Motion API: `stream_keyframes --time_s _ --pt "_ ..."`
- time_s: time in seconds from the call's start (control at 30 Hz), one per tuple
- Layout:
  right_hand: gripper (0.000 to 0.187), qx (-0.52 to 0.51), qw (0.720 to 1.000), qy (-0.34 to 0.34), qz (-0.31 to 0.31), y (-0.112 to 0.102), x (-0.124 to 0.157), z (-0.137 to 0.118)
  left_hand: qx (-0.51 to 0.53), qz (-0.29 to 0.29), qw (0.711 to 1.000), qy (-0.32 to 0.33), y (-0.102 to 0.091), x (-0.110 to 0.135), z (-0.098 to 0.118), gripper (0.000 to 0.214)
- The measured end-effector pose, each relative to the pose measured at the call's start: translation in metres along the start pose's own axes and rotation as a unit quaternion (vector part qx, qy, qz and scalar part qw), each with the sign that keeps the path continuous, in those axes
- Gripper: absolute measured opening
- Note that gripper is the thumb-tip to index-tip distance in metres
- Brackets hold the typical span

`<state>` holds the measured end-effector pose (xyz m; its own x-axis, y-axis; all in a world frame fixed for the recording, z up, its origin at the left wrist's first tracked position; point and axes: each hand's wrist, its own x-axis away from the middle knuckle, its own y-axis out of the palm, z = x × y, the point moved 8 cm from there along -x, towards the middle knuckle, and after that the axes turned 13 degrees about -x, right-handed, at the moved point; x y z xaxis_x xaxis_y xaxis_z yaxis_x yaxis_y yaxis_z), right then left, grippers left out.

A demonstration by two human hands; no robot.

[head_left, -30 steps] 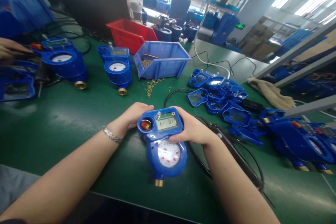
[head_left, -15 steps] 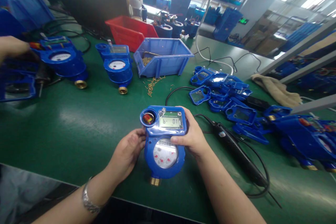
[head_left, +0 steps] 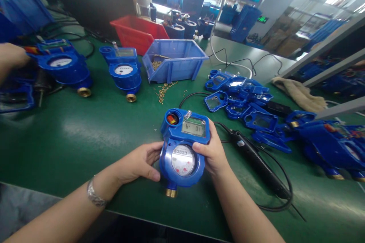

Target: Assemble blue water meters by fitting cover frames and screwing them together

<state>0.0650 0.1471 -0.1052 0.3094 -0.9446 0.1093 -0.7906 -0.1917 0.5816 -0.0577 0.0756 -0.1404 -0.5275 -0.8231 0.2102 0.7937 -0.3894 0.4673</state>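
Note:
A blue water meter (head_left: 182, 163) with a small display, a round dial and a brass threaded end is tilted above the bench in front of me. My right hand (head_left: 212, 152) grips its right side, the thumb lying on the front by the dial. At the left edge is my left hand (head_left: 142, 161), its fingers reaching against and partly behind the casing, their tips hidden, the thumb beside the lower body. To the right of the meter, a black electric screwdriver (head_left: 259, 165) with a cable lies on the green bench (head_left: 85, 148).
Beyond are a blue bin (head_left: 182, 66) of brass screws, loose screws (head_left: 164, 92) and a red bin (head_left: 137, 34). Blue covers (head_left: 242, 91) are piled to the right. Two more meters (head_left: 124, 70) (head_left: 61, 62) stand at left, near another person's hand (head_left: 11, 59).
The meter has moved slightly up and right and tilted back. My left hand has shifted along its left side with the thumb spread lower. My right hand keeps its grip.

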Motion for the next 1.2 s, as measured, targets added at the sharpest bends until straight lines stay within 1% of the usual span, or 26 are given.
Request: stream_keyframes --time_s 0.07,0.17,0.23,0.33,0.4,0.47,0.53,0.63,0.67,0.73,0.8,0.83,0.9,1.0,1.07,1.2 --pt "0.083 0.002 1.000 0.001 -0.006 0.002 0.000 -0.001 -0.053 -0.013 0.998 -0.014 0.003 -0.004 0.000 0.081" --pt "0.085 0.006 1.000 0.004 -0.006 0.004 0.000 -0.002 -0.178 0.003 0.984 -0.020 -0.002 -0.010 0.002 0.089" --pt "0.082 0.011 1.000 0.016 -0.007 0.006 -0.001 -0.002 -0.221 0.007 0.975 -0.017 -0.004 -0.014 0.006 0.092" --pt "0.081 0.008 0.999 0.036 -0.015 0.008 -0.002 0.000 -0.213 -0.015 0.977 -0.019 -0.001 -0.014 0.009 0.085" --pt "0.088 0.015 0.998 0.043 -0.032 0.007 0.000 0.001 -0.196 -0.029 0.980 -0.019 0.002 -0.013 0.011 0.080" --pt "0.098 0.037 0.997 0.044 -0.045 0.001 0.006 0.002 -0.180 -0.031 0.983 -0.012 0.004 -0.012 0.013 0.078" --pt "0.107 0.049 0.998 0.038 -0.029 -0.012 0.016 0.002 -0.192 -0.019 0.981 -0.001 0.004 -0.011 0.015 0.077" --pt "0.110 0.052 0.997 0.055 0.007 -0.032 0.041 0.009 -0.238 0.015 0.971 0.014 -0.002 -0.010 0.015 0.078" --pt "0.110 0.062 0.995 0.073 0.005 -0.035 0.051 0.016 -0.246 0.019 0.969 0.019 -0.003 -0.010 0.015 0.078" --pt "0.110 0.108 0.987 0.119 -0.006 -0.032 0.070 0.033 -0.251 0.016 0.968 0.026 -0.004 -0.009 0.013 0.078" --pt "0.107 0.163 0.977 0.134 0.008 -0.025 0.082 0.048 -0.258 0.010 0.966 0.032 -0.002 -0.009 0.013 0.074" --pt "0.104 0.185 0.974 0.130 0.027 -0.021 0.085 0.054 -0.264 0.013 0.964 0.035 -0.002 -0.009 0.014 0.073" --pt "0.098 0.198 0.972 0.097 0.081 -0.012 0.085 0.060 -0.284 0.025 0.958 0.036 -0.001 -0.009 0.015 0.073" --pt "0.094 0.166 0.976 0.018 0.141 0.001 0.078 0.059 -0.311 0.050 0.948 0.036 0.001 -0.008 0.016 0.072" --pt "0.094 0.153 0.975 -0.022 0.157 0.006 0.075 0.055 -0.306 0.073 0.948 0.043 0.000 -0.007 0.016 0.071" --pt "0.086 0.149 0.975 -0.040 0.162 0.008 0.075 0.056 -0.286 0.119 0.949 0.062 -0.001 -0.003 0.015 0.067"
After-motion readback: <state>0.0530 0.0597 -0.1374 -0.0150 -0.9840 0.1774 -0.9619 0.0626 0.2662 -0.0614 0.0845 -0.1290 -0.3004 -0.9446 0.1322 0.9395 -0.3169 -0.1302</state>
